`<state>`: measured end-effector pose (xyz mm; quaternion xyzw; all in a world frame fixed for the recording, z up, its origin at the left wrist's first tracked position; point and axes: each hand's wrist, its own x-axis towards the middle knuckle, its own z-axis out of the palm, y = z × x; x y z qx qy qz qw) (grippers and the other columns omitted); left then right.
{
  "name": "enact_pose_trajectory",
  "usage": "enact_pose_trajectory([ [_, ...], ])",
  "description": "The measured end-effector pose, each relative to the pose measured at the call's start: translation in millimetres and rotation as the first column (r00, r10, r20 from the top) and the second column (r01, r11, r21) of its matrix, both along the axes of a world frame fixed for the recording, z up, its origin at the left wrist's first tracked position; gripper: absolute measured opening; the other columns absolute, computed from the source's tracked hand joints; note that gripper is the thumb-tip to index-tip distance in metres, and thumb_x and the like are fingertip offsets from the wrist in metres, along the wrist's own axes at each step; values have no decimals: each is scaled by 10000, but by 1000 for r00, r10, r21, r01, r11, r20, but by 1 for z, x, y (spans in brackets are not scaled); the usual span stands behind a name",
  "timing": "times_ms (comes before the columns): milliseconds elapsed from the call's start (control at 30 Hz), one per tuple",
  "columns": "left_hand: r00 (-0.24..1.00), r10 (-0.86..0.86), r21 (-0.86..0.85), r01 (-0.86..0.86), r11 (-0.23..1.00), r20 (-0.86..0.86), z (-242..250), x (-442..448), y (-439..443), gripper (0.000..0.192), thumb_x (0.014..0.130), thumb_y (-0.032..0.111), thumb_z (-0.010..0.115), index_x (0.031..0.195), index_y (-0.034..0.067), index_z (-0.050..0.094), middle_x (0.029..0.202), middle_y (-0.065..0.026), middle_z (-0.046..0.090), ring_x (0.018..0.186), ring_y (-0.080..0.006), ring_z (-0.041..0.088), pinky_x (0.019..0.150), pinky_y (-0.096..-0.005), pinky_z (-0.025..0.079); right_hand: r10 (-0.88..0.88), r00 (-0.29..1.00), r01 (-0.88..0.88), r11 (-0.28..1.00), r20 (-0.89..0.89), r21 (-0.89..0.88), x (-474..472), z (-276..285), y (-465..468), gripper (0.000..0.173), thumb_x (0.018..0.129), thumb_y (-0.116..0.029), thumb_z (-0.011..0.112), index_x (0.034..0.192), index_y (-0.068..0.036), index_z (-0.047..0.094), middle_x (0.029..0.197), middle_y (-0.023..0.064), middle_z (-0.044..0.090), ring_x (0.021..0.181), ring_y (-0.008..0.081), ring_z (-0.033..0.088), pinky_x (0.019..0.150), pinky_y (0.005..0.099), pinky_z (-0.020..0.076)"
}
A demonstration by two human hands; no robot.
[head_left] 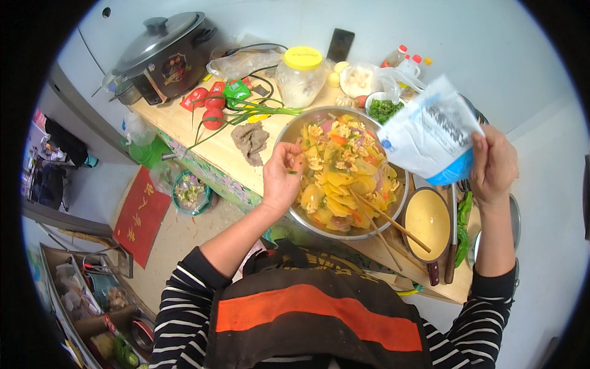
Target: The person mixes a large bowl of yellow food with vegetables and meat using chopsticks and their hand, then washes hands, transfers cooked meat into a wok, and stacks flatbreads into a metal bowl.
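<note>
A large stainless steel bowl (405,196) holds sliced yellow vegetable, likely potato, with scrambled egg, red pieces and green bits (339,177). My left hand (285,177) is over the bowl's left rim with curled fingers; whether it grips the rim or pinches something, I cannot tell. A green bit is at its thumb. My right hand (495,161) grips a white and blue plastic packet (431,131) by its right side, tilted above the bowl's right edge. The packet bears writing. Two wooden chopsticks (392,221) lean in the food and stick out over the lower right rim.
Right of the bowl lie a yellow-lined pan (428,221), a knife (451,249) and green peppers (462,230). Behind stand a yellow-lidded jar (302,76) and chopped greens (385,110). Leftward are a cloth (250,142), tomatoes (213,118) and an electric cooker (163,57).
</note>
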<state>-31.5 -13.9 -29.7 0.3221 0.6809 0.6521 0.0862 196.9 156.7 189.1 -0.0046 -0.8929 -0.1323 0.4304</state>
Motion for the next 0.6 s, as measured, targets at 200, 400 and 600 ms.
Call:
enact_pose_trajectory([
  [200,1000,-12,7,12,1000,21,0,-1,0,140,819,14,612,947,36,560,690,-31,518,621,-122,478,593,-271,439,47,994,-39,995,-98,87,-64,-3,4,80,851,-79,668,850,-27,607,670,91,580,511,228,551,459,314,424],
  [400,998,-41,-33,43,999,51,8,2,-1,130,839,7,604,952,33,545,726,-12,508,655,-99,467,620,-236,425,-156,979,164,985,-134,50,-57,-4,36,66,903,-129,617,870,-72,620,658,100,571,506,235,550,465,316,424],
  [600,995,-56,-1,56,998,82,4,1,-4,125,864,-4,593,964,27,526,766,15,498,694,-65,459,655,-203,416,-86,995,82,994,49,66,8,-7,36,33,876,-28,620,907,-18,627,685,136,586,532,239,565,494,321,435],
])
